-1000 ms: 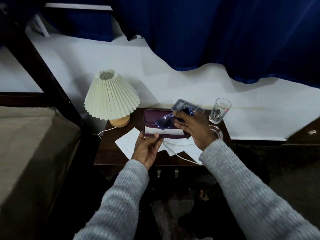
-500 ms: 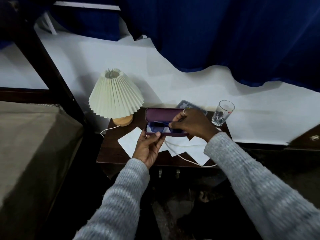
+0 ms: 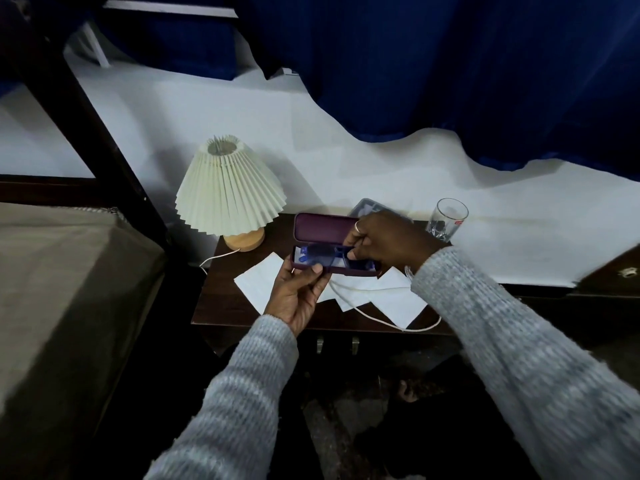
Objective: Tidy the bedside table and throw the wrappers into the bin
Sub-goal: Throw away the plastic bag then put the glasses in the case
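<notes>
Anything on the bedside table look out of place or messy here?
Yes: white papers lie scattered at angles across the bedside table, and a white cord trails over them and past the front edge. Nothing looks spilled or broken.

View from my head

One camera looks forward and down, close over the worktop (image 3: 221,303) against the wall.

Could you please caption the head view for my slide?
Both hands settle blue glasses into an open maroon case on the bedside table.
</notes>
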